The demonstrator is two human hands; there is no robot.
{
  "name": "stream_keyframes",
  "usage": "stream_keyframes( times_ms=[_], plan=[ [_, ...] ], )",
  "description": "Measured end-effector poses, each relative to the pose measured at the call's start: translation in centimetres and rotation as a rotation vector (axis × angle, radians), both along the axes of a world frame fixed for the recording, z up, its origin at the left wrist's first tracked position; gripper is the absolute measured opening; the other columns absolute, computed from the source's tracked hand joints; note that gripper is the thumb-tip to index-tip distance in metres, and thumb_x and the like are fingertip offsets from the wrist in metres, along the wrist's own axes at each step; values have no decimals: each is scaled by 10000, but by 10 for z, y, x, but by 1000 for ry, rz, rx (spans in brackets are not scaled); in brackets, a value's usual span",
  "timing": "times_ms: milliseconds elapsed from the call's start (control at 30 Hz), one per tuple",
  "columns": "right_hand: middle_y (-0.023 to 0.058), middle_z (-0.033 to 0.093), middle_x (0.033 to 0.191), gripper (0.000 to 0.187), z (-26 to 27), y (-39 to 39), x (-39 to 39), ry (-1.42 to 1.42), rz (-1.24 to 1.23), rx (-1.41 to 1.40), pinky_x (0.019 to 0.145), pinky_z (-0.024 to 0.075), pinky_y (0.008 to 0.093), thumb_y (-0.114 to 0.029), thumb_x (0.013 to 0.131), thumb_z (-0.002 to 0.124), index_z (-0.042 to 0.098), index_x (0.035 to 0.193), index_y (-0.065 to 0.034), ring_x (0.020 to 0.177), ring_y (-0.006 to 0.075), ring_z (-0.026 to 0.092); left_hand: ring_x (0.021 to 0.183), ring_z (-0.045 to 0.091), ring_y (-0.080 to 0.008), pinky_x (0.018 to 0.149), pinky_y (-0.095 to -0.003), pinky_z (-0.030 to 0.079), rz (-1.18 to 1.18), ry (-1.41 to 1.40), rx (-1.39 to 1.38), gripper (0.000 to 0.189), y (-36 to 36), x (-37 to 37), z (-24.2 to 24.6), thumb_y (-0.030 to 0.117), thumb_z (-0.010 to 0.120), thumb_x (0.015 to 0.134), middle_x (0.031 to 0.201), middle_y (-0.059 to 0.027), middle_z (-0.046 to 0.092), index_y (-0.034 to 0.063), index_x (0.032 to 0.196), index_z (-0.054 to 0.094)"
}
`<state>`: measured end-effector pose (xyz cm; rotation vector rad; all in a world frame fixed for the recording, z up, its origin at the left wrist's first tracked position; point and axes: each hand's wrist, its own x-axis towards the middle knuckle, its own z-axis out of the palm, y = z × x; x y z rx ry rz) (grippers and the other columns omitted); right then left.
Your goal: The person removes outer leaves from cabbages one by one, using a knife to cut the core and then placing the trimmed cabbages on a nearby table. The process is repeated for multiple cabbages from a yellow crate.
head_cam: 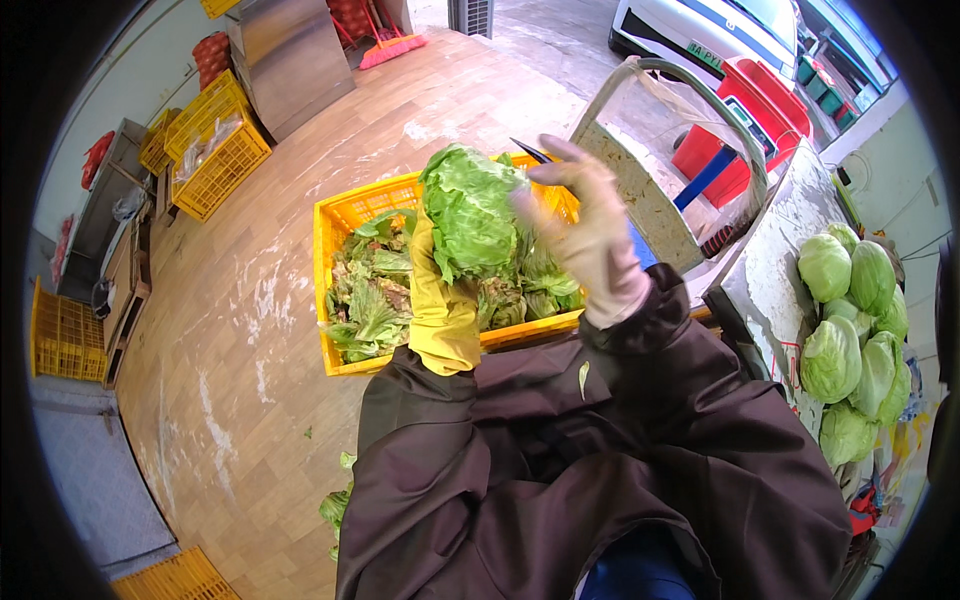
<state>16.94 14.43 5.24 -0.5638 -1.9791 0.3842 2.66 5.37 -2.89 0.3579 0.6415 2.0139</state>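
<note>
My left hand (442, 300), in a yellow rubber glove, grips a head of iceberg lettuce (474, 210) from its left side and below. The lettuce is above a yellow plastic crate (375, 367) that holds loose, partly browned lettuce leaves (375, 300). Close to the lettuce's right side is my right hand (592, 225), in a pale glove and blurred. From it sticks the dark pointed blade of a knife (531, 150); its handle is hidden in the hand. A leaf scrap (583, 380) lies on my dark brown apron.
Several pale green lettuce heads (851, 337) are piled on the worn table (780, 225) at right. A metal-framed cart (637, 172) stands beyond the crate, near a red bin (712, 169). Yellow crates (221, 165) line the left wall. Lettuce leaves (335, 510) lie on the floor beside me.
</note>
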Motion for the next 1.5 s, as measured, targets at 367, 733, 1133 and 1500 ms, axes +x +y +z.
stream_keyframes(
  times_ms=[367, 733, 1133, 1500],
  plan=[
    [152, 698, 912, 139, -15, 49, 7, -39, -298, -643, 667, 547, 285, -74, 967, 553, 657, 988, 15, 789, 170, 686, 1260, 569, -274, 1049, -503, 478, -52, -90, -65, 554, 2, -10, -19, 504, 576, 932, 1399, -61, 582, 170, 1373, 567],
    [184, 697, 1068, 281, -77, 48, 16, 370, -271, -803, 815, 554, 358, -248, 1021, 570, 592, 1084, 25, 1015, 206, 658, 1287, 528, -326, 1062, -545, 461, -85, -217, 76, 700, 2, -12, -32, 581, 618, 896, 1441, -88, 530, 139, 1428, 509],
    [237, 625, 1278, 112, -33, -28, -13, 175, 90, -84, 905, 529, 336, 61, 863, 628, 593, 941, -11, 1055, 272, 654, 1307, 508, -269, 1054, -484, 471, 52, -138, -164, 693, -8, -4, -22, 624, 608, 884, 1443, -74, 531, 193, 1419, 519],
    [94, 682, 1029, 192, -107, 121, 60, 734, -115, -1095, 896, 527, 325, -130, 993, 560, 624, 1093, 21, 993, 233, 652, 1347, 478, -269, 1103, -451, 432, -148, -111, -32, 734, 10, -37, -51, 617, 638, 874, 1484, -77, 493, 193, 1453, 488]
  ],
)
